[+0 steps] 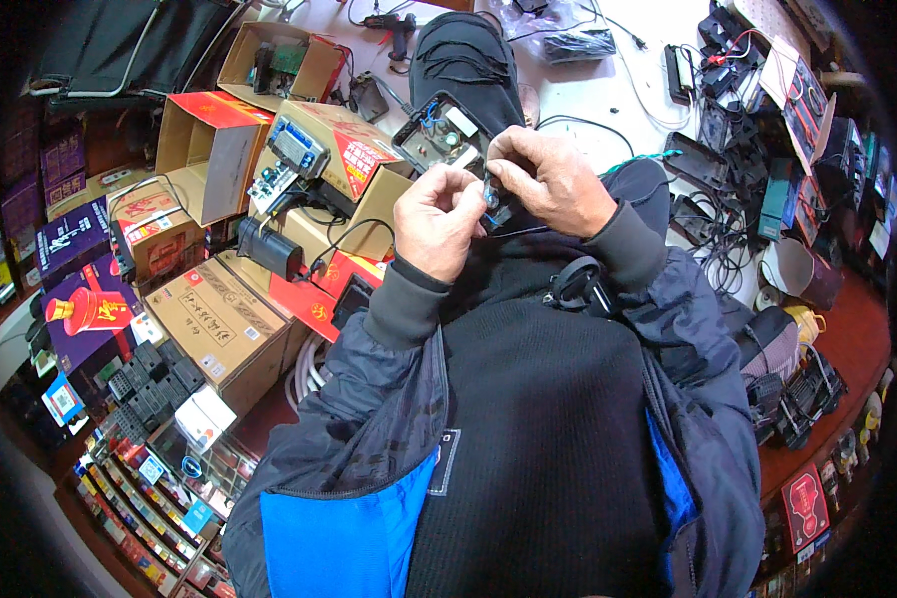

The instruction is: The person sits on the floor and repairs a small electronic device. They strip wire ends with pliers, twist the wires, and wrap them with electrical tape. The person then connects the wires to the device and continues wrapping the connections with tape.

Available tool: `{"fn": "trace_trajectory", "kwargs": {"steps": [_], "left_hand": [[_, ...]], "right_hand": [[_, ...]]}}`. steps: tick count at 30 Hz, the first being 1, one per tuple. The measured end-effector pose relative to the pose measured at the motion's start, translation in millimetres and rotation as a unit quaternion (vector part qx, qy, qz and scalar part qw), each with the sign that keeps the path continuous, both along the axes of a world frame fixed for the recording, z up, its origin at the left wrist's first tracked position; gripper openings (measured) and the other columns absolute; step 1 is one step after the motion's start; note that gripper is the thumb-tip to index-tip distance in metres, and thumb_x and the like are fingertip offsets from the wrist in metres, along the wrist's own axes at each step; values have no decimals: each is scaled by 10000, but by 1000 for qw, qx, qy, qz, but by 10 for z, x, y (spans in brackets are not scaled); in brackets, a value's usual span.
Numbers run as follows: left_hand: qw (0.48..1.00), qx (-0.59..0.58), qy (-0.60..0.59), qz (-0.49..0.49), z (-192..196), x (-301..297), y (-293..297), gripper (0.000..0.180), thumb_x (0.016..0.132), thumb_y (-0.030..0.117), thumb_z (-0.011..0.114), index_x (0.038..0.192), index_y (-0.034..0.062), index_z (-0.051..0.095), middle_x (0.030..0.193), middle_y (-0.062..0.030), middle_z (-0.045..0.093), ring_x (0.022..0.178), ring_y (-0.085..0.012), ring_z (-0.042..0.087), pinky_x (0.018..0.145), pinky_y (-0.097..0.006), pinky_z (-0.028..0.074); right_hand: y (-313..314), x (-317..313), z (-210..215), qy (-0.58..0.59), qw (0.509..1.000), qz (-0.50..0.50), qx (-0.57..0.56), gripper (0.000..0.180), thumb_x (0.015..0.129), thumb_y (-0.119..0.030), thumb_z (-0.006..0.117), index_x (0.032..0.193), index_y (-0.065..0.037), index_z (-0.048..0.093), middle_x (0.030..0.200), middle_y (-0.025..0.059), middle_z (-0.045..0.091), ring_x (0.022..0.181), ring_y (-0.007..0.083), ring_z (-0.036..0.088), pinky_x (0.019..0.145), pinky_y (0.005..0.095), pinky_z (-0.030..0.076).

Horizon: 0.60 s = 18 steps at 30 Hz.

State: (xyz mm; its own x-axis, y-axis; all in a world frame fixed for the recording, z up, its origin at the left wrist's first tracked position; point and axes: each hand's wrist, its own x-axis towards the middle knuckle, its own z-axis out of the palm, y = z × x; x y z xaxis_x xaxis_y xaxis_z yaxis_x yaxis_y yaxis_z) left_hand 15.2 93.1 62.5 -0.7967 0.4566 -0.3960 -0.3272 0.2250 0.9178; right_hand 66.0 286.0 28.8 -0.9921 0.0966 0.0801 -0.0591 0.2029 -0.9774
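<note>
A cluttered worktop (608, 100) lies ahead, cardboard boxes (219, 319) stacked at the left within reach. Both hands are raised close to the chest for a near view: left hand (437, 221) and right hand (550, 179) pinch a small dark part (492, 199) between fingertips

Both hands raised together — left hand (437, 221), right hand (551, 179) — fingertips pinched.
</note>
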Motion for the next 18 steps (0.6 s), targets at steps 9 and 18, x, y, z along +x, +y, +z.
{"fn": "trace_trajectory", "kwargs": {"steps": [9, 18], "left_hand": [[998, 44, -8, 39, -52, -40, 44, 83, 1039, 68, 683, 996, 1, 659, 787, -38, 658, 564, -105, 610, 531, -256, 518], [997, 53, -13, 52, -91, -46, 30, 68, 1016, 45, 694, 1007, -12, 661, 773, -30, 660, 590, -88, 619, 562, -249, 543]], "right_hand": [[61, 101, 0, -27, 996, 24, -81, 149, 1012, -130, 693, 1089, -2, 691, 947, 139, 705, 890, 240, 685, 822, 347, 546], [88, 148, -13, 29, 999, 41, 7, 154, 985, -110, 719, 1108, -19, 733, 982, 129, 730, 904, 233, 714, 813, 341, 564]]}}
